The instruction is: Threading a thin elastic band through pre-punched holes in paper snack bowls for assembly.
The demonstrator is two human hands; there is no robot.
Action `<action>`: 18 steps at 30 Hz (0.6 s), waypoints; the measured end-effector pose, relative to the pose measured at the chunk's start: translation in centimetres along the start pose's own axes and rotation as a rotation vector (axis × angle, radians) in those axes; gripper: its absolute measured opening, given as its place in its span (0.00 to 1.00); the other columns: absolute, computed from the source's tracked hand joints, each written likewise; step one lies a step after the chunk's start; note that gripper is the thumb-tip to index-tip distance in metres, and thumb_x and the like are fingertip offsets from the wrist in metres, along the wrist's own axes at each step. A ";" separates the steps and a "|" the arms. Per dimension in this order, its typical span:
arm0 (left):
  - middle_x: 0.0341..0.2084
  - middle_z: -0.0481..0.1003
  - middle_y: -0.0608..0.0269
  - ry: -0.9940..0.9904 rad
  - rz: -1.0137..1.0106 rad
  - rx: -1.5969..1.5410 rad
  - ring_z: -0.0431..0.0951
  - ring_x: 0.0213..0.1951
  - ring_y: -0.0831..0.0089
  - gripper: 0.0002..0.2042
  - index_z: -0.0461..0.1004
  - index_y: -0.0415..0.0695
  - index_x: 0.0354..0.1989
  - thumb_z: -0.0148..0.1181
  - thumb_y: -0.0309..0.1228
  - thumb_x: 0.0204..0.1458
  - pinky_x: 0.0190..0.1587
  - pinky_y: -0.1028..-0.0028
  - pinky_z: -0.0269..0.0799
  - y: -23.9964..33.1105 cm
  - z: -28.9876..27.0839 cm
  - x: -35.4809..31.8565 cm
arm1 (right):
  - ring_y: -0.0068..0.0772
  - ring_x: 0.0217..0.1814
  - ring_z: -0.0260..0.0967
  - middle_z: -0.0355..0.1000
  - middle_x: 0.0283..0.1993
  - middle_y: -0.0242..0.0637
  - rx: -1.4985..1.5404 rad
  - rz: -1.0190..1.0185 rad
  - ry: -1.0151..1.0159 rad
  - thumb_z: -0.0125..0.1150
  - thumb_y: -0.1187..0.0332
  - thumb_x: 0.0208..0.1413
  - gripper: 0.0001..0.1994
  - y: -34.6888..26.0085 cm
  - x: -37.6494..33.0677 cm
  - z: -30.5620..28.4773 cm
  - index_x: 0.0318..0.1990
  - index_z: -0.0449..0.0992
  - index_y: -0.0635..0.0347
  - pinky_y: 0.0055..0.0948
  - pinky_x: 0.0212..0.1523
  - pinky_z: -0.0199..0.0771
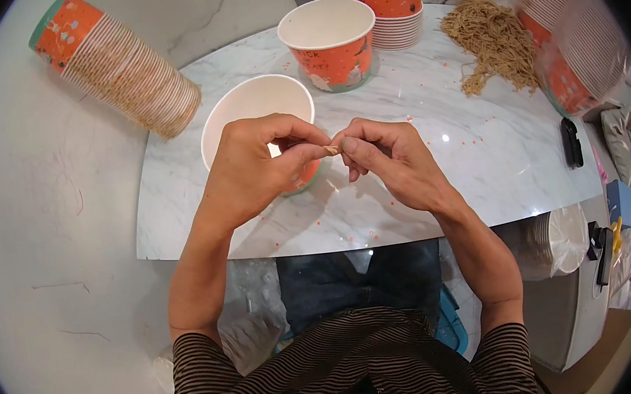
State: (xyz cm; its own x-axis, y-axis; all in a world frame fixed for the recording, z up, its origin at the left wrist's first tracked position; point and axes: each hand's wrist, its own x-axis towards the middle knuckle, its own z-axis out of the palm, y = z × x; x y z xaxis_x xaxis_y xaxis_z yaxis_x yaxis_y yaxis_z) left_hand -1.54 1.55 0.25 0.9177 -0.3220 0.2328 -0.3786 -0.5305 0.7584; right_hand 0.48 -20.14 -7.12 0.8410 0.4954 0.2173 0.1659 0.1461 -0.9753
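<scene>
My left hand [246,166] and my right hand [397,160] meet above the table, both closed in a pinch. Between their fingertips is a small piece of tan cord [332,150]; most of it is hidden by the fingers. Behind and below my left hand, a round paper bucket [256,96], white inside and orange and green outside, leans tilted. A second paper bucket [333,62] of the same kind stands upright farther back. Similar tan cord lies in a loose tangled pile [490,39] at the back right.
Nested paper buckets form a leaning stack [121,71] at the back left, another stack [392,7] behind, and plastic-wrapped ones [575,58] at the right. A black object [571,142] lies near the marbled table's [423,209] right edge. Small orange bits are scattered about.
</scene>
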 end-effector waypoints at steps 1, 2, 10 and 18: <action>0.29 0.83 0.64 -0.015 -0.023 -0.025 0.77 0.28 0.82 0.05 0.85 0.36 0.38 0.67 0.21 0.55 0.31 0.77 0.72 -0.1 -0.1 0.1 | 0.20 0.33 0.71 0.75 0.35 0.32 0.000 -0.001 0.002 0.56 0.64 0.71 0.14 0.0 0.0 0.0 0.47 0.80 0.68 0.24 0.36 0.74; 0.30 0.83 0.65 -0.029 -0.046 -0.051 0.77 0.29 0.82 0.04 0.85 0.36 0.38 0.66 0.21 0.55 0.33 0.78 0.72 -0.1 -0.1 0.1 | 0.19 0.33 0.70 0.75 0.36 0.31 0.046 -0.008 0.018 0.56 0.64 0.71 0.13 0.0 0.1 0.1 0.47 0.80 0.67 0.24 0.36 0.74; 0.32 0.81 0.65 -0.075 -0.170 -0.260 0.78 0.34 0.81 0.05 0.81 0.34 0.40 0.66 0.22 0.58 0.40 0.79 0.76 -0.4 -0.9 0.0 | 0.14 0.30 0.67 0.76 0.32 0.27 0.085 0.076 0.050 0.66 0.65 0.65 0.12 0.0 0.8 1.4 0.46 0.82 0.66 0.20 0.30 0.68; 0.36 0.82 0.63 -0.093 -0.182 -0.302 0.79 0.39 0.81 0.05 0.80 0.34 0.40 0.66 0.22 0.59 0.46 0.78 0.77 -0.6 -1.2 -0.2 | 0.12 0.30 0.65 0.77 0.32 0.26 0.095 0.042 0.138 0.72 0.67 0.60 0.09 1.2 1.2 1.9 0.39 0.85 0.66 0.18 0.28 0.63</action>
State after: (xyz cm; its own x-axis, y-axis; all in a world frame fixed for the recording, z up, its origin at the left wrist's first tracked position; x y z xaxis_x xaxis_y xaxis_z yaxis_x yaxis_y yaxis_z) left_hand -1.33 2.84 0.52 0.9465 -0.3211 0.0320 -0.1449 -0.3343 0.9312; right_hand 0.68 -17.76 -8.00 0.9099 0.3817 0.1625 0.0851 0.2115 -0.9737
